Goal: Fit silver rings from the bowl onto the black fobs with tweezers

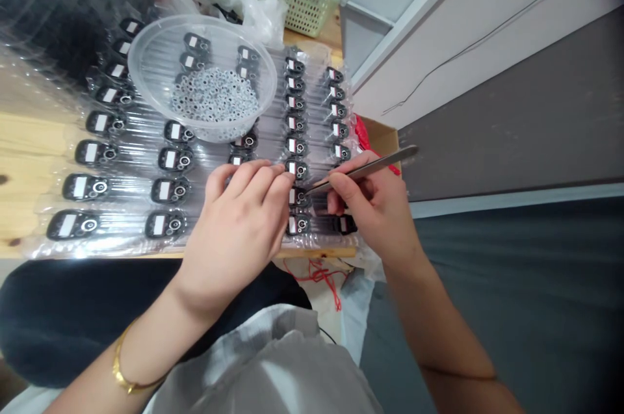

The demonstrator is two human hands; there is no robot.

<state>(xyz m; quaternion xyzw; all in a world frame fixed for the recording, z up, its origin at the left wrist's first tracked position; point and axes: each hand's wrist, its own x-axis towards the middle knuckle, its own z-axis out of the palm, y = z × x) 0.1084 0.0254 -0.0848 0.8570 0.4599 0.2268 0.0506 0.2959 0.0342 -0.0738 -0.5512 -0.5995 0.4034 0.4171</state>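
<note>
My right hand is closed around a pair of metal tweezers, held slantwise with the tip down to the left. That tip meets a small black casing with a pale window and a round ring, set in a clear plastic tray. Left of it, my left hand lies palm down over the tray with bent fingers pressed together. Its fingertips are hidden, so whatever they hold cannot be seen. Another black casing sits just beyond the tweezers' tip.
Several columns of similar casings fill the tray. A clear round tub of small grey ring-shaped parts stands on it. Behind are a crumpled plastic bag and a pale green basket. A grey panel borders the wooden table on the right.
</note>
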